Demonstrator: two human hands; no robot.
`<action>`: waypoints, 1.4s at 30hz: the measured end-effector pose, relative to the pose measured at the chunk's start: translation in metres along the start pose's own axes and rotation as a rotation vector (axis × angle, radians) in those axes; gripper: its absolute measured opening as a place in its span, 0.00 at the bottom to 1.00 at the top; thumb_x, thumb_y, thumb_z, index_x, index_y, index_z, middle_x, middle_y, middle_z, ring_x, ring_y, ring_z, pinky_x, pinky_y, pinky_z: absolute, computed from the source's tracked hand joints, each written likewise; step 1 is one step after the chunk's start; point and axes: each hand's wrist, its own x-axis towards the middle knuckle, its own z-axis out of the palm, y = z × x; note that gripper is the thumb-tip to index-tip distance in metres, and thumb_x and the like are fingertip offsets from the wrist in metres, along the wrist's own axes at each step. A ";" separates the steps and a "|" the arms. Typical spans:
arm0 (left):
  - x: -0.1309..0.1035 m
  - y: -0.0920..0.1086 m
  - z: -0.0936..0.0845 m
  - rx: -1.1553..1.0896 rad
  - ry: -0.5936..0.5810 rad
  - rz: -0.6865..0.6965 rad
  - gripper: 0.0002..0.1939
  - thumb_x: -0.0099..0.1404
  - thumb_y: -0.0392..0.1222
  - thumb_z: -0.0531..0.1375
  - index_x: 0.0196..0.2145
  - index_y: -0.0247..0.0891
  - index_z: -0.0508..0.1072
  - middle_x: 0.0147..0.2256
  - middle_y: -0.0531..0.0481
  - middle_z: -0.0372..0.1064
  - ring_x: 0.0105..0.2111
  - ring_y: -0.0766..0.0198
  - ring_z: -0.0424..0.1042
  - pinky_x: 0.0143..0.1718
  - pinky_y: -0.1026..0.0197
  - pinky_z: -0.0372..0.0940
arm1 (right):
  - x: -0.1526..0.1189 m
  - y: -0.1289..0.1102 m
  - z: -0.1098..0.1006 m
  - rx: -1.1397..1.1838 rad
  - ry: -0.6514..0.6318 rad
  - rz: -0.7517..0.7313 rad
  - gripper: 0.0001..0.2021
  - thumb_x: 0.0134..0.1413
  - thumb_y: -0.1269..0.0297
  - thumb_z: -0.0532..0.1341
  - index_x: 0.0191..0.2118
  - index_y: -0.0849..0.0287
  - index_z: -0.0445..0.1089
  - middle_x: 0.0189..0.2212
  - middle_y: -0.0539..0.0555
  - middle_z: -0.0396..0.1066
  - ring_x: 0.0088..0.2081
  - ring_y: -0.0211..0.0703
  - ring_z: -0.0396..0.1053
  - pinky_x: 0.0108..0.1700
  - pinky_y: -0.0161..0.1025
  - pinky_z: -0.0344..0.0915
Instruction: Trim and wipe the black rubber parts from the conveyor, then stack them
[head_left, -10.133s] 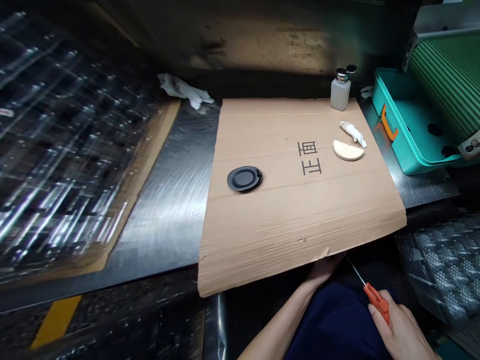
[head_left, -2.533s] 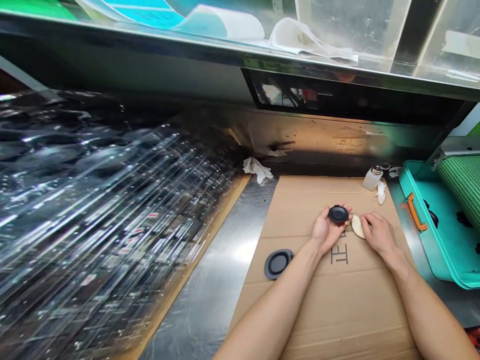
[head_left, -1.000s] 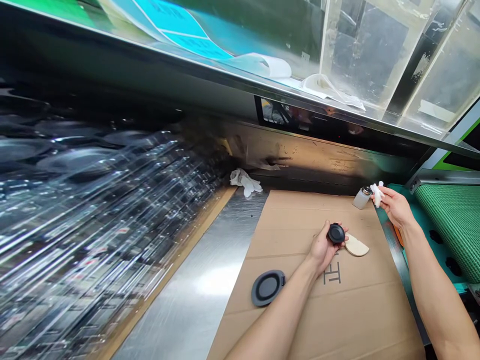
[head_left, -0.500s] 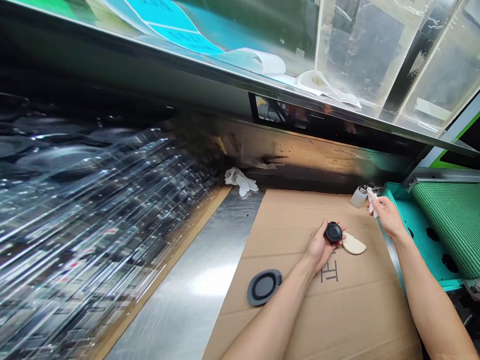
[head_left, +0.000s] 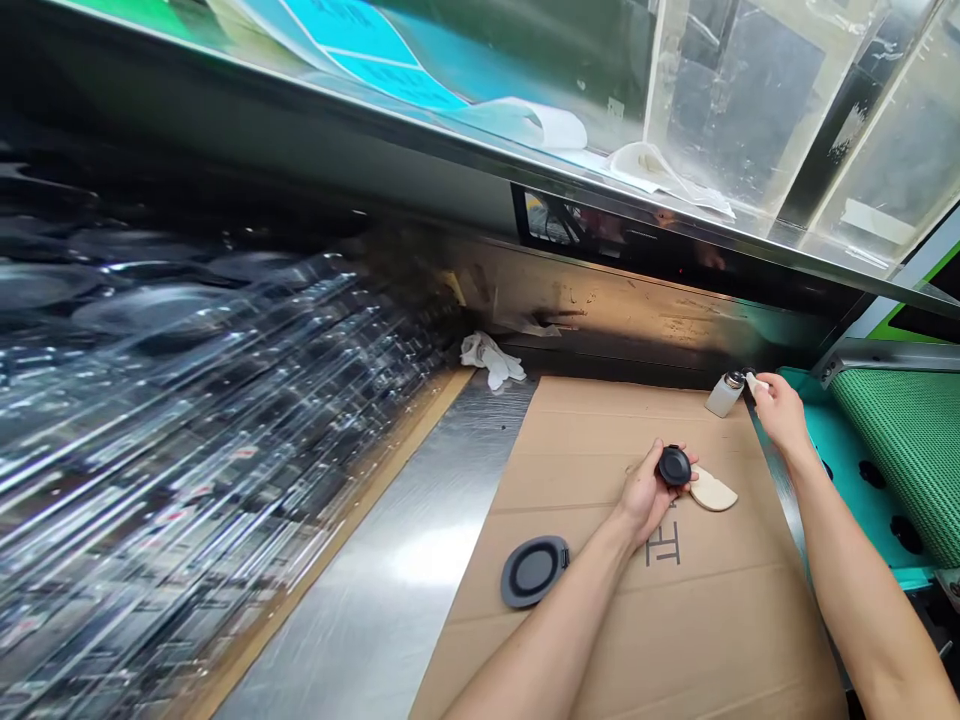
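Note:
My left hand is closed on a small round black plastic part, its dished face turned up, above the cardboard. A cream-coloured pad with a rounded edge lies just beyond my left fingertips. At the far right corner, my right hand pinches a crumpled white cloth, mostly hidden by the fingers. Close beside it stands a translucent white bottle with a metal top; a dark cap shows behind the fingertips. A larger grey oval part with a black ring lies left of my left forearm.
Cardboard covers the metal table. Stacked clear plastic trays line the left. A white glove lies at the back. To the right are a teal tray and a green conveyor belt. A shelf overhangs the back.
My right hand has moved up and back with the cloth, to beside the bottle. My left hand keeps the round part in much the same place. The view has shifted slightly.

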 end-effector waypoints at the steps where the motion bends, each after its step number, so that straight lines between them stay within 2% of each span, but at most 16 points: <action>1: 0.000 0.000 0.000 0.000 0.001 0.001 0.19 0.73 0.52 0.51 0.46 0.32 0.71 0.40 0.35 0.76 0.30 0.58 0.77 0.28 0.61 0.66 | 0.008 -0.001 -0.002 -0.145 -0.008 -0.065 0.16 0.63 0.56 0.54 0.50 0.55 0.72 0.44 0.57 0.77 0.42 0.47 0.73 0.44 0.41 0.66; 3: -0.001 0.000 0.001 0.002 0.006 0.004 0.19 0.73 0.52 0.51 0.46 0.32 0.70 0.40 0.35 0.77 0.30 0.58 0.77 0.28 0.61 0.66 | 0.022 -0.004 -0.004 -0.343 -0.082 -0.156 0.16 0.64 0.58 0.54 0.49 0.54 0.74 0.45 0.57 0.77 0.47 0.48 0.72 0.48 0.40 0.64; 7: 0.000 -0.001 0.000 0.000 0.007 0.006 0.19 0.72 0.51 0.52 0.46 0.31 0.71 0.39 0.34 0.77 0.29 0.58 0.77 0.28 0.61 0.66 | 0.040 -0.007 -0.002 -0.551 -0.251 -0.215 0.17 0.65 0.62 0.53 0.51 0.54 0.76 0.45 0.57 0.77 0.46 0.48 0.72 0.46 0.38 0.64; 13: 0.003 -0.003 -0.002 -0.014 -0.006 0.017 0.20 0.71 0.52 0.54 0.46 0.31 0.71 0.40 0.33 0.77 0.29 0.57 0.77 0.28 0.61 0.66 | 0.048 -0.015 0.000 -0.756 -0.330 -0.257 0.18 0.63 0.64 0.53 0.50 0.54 0.77 0.42 0.59 0.78 0.42 0.50 0.74 0.42 0.39 0.64; 17: 0.004 -0.003 -0.003 -0.012 -0.006 0.019 0.20 0.71 0.52 0.54 0.46 0.31 0.72 0.41 0.32 0.77 0.29 0.57 0.77 0.29 0.61 0.66 | 0.053 -0.023 -0.003 -0.743 -0.379 -0.238 0.16 0.62 0.63 0.55 0.49 0.54 0.78 0.41 0.58 0.78 0.42 0.50 0.74 0.42 0.38 0.65; 22: 0.003 -0.001 -0.003 -0.048 -0.018 -0.014 0.20 0.72 0.51 0.53 0.47 0.31 0.71 0.42 0.32 0.76 0.30 0.57 0.76 0.28 0.61 0.65 | 0.056 -0.024 -0.009 -0.693 -0.372 -0.197 0.17 0.62 0.63 0.55 0.50 0.54 0.78 0.43 0.60 0.77 0.44 0.54 0.73 0.43 0.41 0.65; 25: 0.002 0.002 -0.003 -0.138 -0.015 -0.014 0.18 0.71 0.49 0.52 0.47 0.32 0.71 0.44 0.32 0.75 0.32 0.56 0.76 0.29 0.60 0.65 | 0.035 -0.030 -0.013 -0.592 -0.221 -0.201 0.18 0.64 0.62 0.54 0.52 0.54 0.76 0.45 0.60 0.76 0.46 0.54 0.73 0.46 0.43 0.65; 27: 0.001 0.004 -0.003 -0.206 -0.001 -0.002 0.17 0.71 0.47 0.51 0.48 0.33 0.71 0.44 0.33 0.75 0.32 0.55 0.76 0.29 0.58 0.65 | 0.005 -0.037 -0.011 -0.416 -0.074 -0.256 0.18 0.65 0.60 0.53 0.53 0.55 0.75 0.45 0.59 0.76 0.47 0.53 0.72 0.49 0.44 0.65; 28: 0.001 0.005 -0.003 -0.233 0.007 0.004 0.17 0.71 0.46 0.51 0.48 0.33 0.71 0.44 0.34 0.75 0.33 0.55 0.76 0.30 0.58 0.65 | -0.014 -0.041 -0.008 -0.308 -0.044 -0.291 0.17 0.66 0.59 0.53 0.53 0.54 0.75 0.46 0.58 0.76 0.47 0.52 0.72 0.51 0.43 0.64; 31: 0.002 0.005 -0.003 -0.280 0.007 0.020 0.17 0.71 0.47 0.50 0.46 0.34 0.72 0.41 0.37 0.75 0.33 0.56 0.75 0.31 0.57 0.66 | -0.074 -0.047 0.012 -0.049 -0.155 -0.322 0.15 0.65 0.55 0.57 0.49 0.51 0.76 0.45 0.56 0.77 0.46 0.50 0.73 0.48 0.42 0.67; 34: 0.004 0.004 -0.004 -0.274 0.013 0.037 0.19 0.73 0.49 0.49 0.43 0.34 0.73 0.38 0.40 0.76 0.35 0.57 0.75 0.36 0.56 0.69 | -0.116 -0.045 0.042 0.040 -0.251 -0.362 0.14 0.65 0.60 0.56 0.50 0.51 0.76 0.41 0.55 0.75 0.42 0.47 0.73 0.45 0.41 0.68; 38: 0.006 0.000 -0.007 -0.233 0.044 0.038 0.18 0.73 0.48 0.49 0.44 0.34 0.74 0.41 0.38 0.76 0.42 0.54 0.76 0.47 0.49 0.69 | -0.136 -0.039 0.072 -0.103 -0.266 -0.420 0.15 0.66 0.64 0.55 0.52 0.51 0.75 0.37 0.56 0.70 0.36 0.44 0.69 0.39 0.39 0.67; 42: 0.006 -0.002 -0.009 -0.195 0.070 0.046 0.18 0.73 0.48 0.50 0.46 0.33 0.74 0.43 0.37 0.76 0.45 0.52 0.76 0.51 0.47 0.69 | -0.140 -0.038 0.077 -0.308 -0.276 -0.541 0.16 0.66 0.65 0.55 0.55 0.53 0.72 0.37 0.58 0.68 0.36 0.47 0.66 0.37 0.40 0.65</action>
